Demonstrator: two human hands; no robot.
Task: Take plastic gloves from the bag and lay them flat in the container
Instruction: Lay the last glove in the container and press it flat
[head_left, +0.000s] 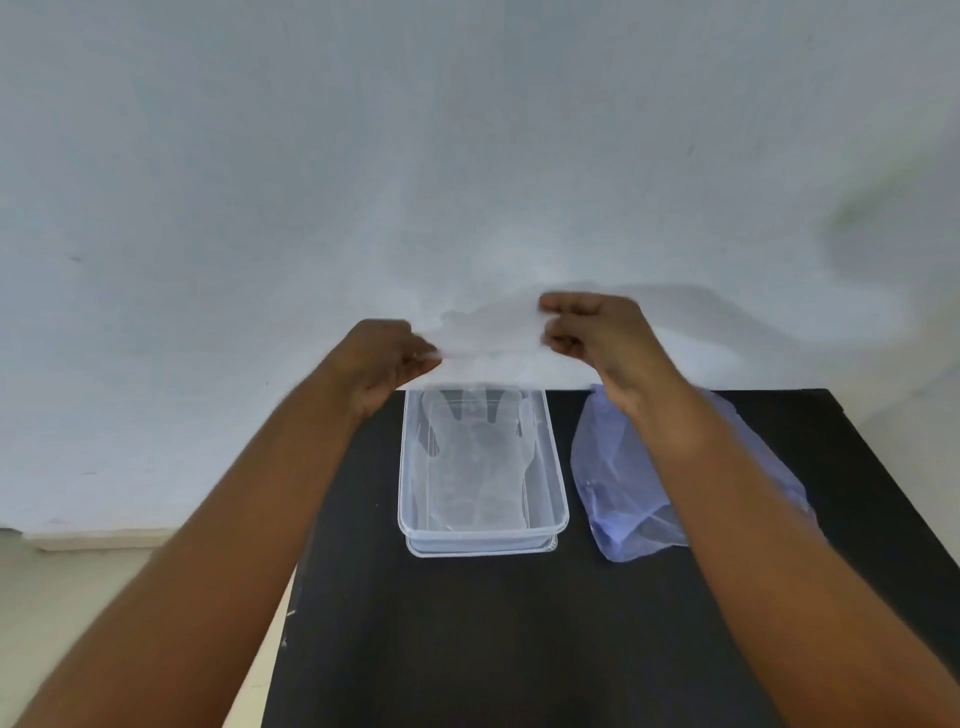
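A clear plastic glove (491, 332) is pinched taut between the left hand (397, 358) and right hand (592, 338), above the clear container (558, 499) where one glove (478, 462) is laid; the bluish bag (618, 499) is seen alongside. It should be lowered level, unwrinkled.

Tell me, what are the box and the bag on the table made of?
The box looks like stiff clear plastic: you see a glove through its glossy walls. The bag seems thin, soft bluish plastic film: it is crinkled and see-through.
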